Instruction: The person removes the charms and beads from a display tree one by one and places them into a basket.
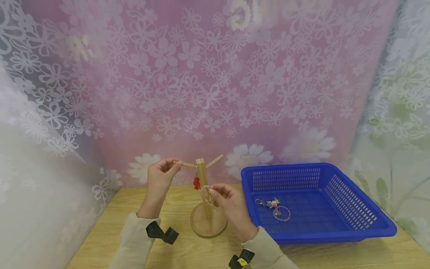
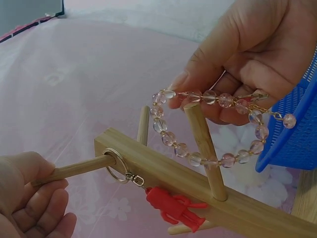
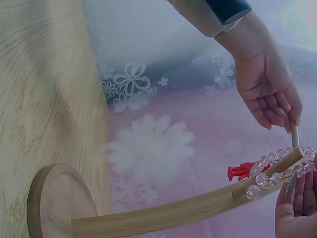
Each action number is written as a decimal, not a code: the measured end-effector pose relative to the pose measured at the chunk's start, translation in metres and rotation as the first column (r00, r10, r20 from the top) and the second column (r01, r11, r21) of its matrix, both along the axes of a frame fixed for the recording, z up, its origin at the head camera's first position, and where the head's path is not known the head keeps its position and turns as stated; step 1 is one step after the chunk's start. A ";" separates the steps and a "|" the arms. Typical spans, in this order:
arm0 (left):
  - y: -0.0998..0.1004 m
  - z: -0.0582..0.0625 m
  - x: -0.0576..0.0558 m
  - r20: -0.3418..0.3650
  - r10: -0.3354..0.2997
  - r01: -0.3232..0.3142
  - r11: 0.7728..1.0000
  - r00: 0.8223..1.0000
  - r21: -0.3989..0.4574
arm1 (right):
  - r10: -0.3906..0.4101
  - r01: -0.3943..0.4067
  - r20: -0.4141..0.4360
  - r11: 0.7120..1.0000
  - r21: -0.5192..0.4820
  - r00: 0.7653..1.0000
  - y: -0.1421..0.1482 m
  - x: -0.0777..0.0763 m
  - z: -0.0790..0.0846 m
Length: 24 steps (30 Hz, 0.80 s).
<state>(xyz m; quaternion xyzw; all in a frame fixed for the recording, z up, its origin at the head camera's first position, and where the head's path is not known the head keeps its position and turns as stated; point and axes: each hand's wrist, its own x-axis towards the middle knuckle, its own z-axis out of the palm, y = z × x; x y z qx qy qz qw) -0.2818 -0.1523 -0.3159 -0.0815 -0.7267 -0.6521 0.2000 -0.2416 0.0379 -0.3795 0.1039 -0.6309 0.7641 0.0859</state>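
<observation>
A wooden peg stand (image 1: 201,171) with a round base (image 1: 209,232) stands on the table. My left hand (image 1: 158,184) pinches the end of its left peg (image 2: 81,168). A keychain with a red figure (image 2: 173,206) hangs by its metal ring (image 2: 118,171) on that peg, close to the post. My right hand (image 1: 231,203) pinches a bracelet of clear and pink beads (image 2: 228,159) between thumb and fingers. In the left wrist view the bracelet's loop surrounds the upper part of a front peg (image 2: 205,144), its lower beads crossing the peg. A small beaded tail (image 2: 289,120) dangles from it.
A blue plastic basket (image 1: 322,238) sits on the right of the wooden table (image 1: 174,209). Inside it lie another beaded bracelet (image 1: 282,219) and a keychain with a small figure (image 1: 273,203). A pink flowered backdrop (image 1: 208,74) rises behind the table.
</observation>
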 end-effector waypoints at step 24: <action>0.002 -0.005 -0.001 -0.029 0.028 -0.027 0.999 0.999 0.036 | 0.076 -0.075 -0.058 0.997 0.018 0.995 0.011 0.010 0.008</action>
